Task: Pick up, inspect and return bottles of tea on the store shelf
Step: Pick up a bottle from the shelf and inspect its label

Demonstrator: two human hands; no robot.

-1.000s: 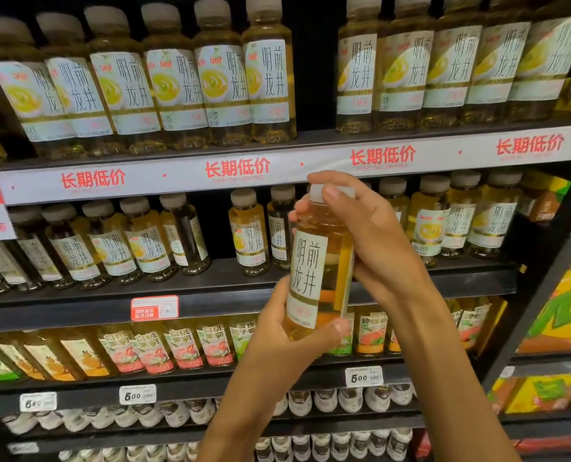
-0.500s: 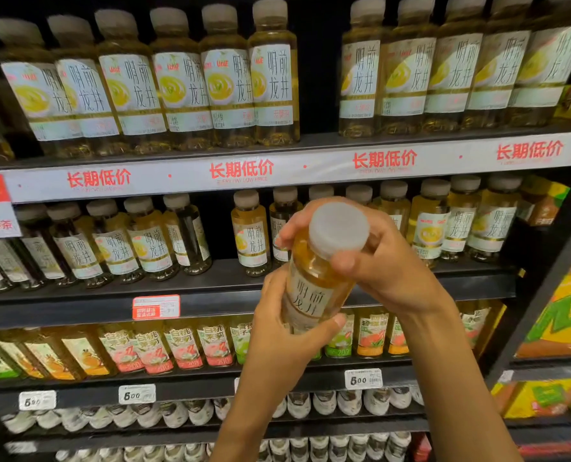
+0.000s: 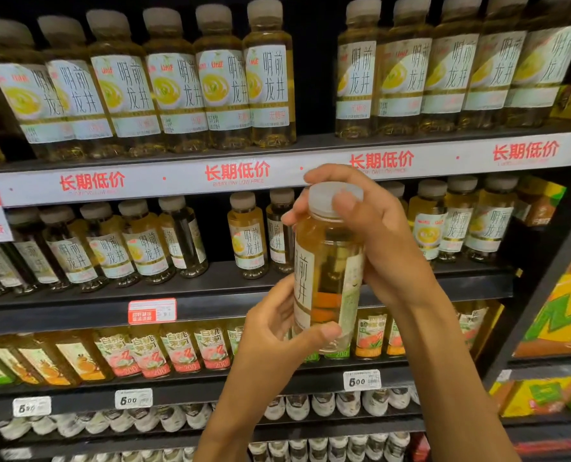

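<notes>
Both hands grip one bottle (image 3: 327,261) — left hand (image 3: 277,331) low, right hand (image 3: 374,235) at the cap (image 3: 330,198); clumsy return could topple shelf (image 3: 210,288) neighbours.

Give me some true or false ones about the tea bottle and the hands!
1. Both hands hold one tea bottle. True.
2. The bottle's cap is missing. False: a white cap is on it.
3. The left hand grips the bottom of the bottle. True.
4. The right hand rests on a shelf. False: it grips the bottle near the cap.
5. The held bottle is lying flat. False: it stands nearly upright.
</notes>
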